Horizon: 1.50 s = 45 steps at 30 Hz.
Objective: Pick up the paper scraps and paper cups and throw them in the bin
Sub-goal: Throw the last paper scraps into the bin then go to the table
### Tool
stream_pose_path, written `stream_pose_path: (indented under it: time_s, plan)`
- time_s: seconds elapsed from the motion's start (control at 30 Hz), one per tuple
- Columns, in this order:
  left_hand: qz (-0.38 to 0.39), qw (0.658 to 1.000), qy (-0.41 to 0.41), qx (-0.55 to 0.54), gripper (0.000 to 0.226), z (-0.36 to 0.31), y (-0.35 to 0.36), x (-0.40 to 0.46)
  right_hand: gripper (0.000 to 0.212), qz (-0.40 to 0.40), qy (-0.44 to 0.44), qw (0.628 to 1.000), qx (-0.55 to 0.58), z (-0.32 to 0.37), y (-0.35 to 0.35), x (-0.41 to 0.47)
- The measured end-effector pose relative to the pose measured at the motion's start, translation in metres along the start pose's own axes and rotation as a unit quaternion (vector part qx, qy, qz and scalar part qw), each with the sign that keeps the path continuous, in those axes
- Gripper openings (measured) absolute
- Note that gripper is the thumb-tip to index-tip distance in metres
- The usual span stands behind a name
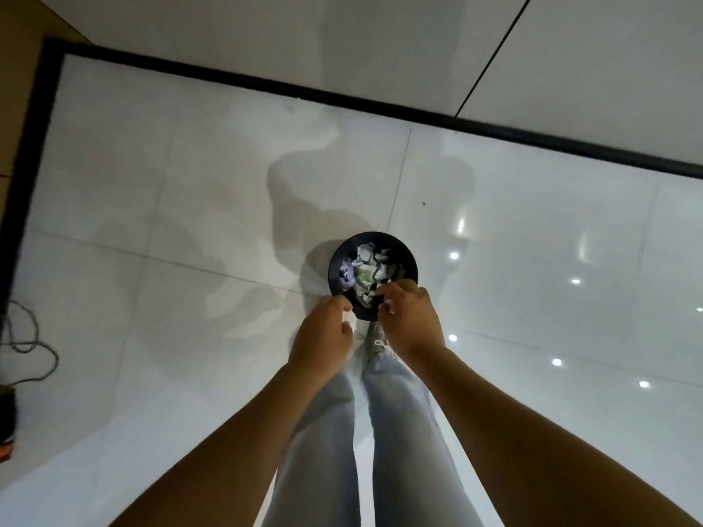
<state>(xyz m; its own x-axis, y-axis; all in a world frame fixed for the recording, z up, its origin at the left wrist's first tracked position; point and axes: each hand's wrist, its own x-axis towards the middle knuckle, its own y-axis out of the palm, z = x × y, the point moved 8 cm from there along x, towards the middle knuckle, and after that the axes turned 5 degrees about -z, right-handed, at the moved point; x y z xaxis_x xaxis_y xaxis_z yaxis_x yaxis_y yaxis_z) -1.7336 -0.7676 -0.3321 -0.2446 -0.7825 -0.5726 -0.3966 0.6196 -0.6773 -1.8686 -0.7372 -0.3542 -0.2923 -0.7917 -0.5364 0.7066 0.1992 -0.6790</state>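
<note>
A round black bin (pixel 409 260) stands on the white tiled floor straight ahead of me, filled with crumpled paper scraps (pixel 367 271). My left hand (pixel 323 332) hovers at the bin's near left rim and grips a small white paper scrap (pixel 349 319) in curled fingers. My right hand (pixel 409 317) is over the near right rim with its fingers curled downward; whether it holds anything is hidden. Both hands are close together above the bin's front edge.
My legs in pale jeans and a light shoe (pixel 374 342) stand just behind the bin. A black skirting strip (pixel 342 95) runs along the wall ahead. A grey cable (pixel 30 336) loops on the floor at far left beside a dark object (pixel 7 424).
</note>
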Motion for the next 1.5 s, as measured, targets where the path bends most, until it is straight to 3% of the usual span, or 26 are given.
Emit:
stream_pose_path:
  time_s: [0.3, 0.43, 0.57, 0.7, 0.87, 1.2, 1.5]
  plan:
    - [0.005, 0.999, 0.034, 0.009, 0.03, 0.039, 0.061, 0.074, 0.048, 0.02, 0.077, 0.996, 0.042, -0.073, 0.083, 0.07]
    - [0.02, 0.997, 0.059, 0.037, 0.031, 0.024, 0.08, 0.106, 0.042, -0.017, 0.097, 0.993, 0.068, -0.088, 0.074, 0.064]
    - [0.128, 0.975, 0.042, 0.176, 0.042, 0.019, 0.109, 0.126, 0.043, -0.022, 0.109, 0.992, 0.064, -0.098, 0.06, 0.056]
    - [0.103, 0.969, 0.092, 0.204, 0.028, -0.013, 0.092, 0.11, 0.044, -0.013, 0.118, 0.991, 0.069, -0.083, 0.038, 0.041]
    - [0.085, 0.954, 0.167, 0.233, 0.03, -0.06, 0.044, 0.07, 0.04, -0.041, 0.113, 0.991, 0.064, -0.04, -0.01, 0.003]
    - [0.086, 0.882, 0.326, 0.329, 0.034, -0.151, -0.053, -0.027, 0.049, -0.139, 0.201, 0.965, 0.101, 0.02, -0.107, -0.126]
    - [0.15, 0.769, 0.507, 0.358, 0.04, -0.22, -0.06, -0.169, 0.053, -0.262, 0.35, 0.886, 0.153, 0.021, -0.128, -0.285]
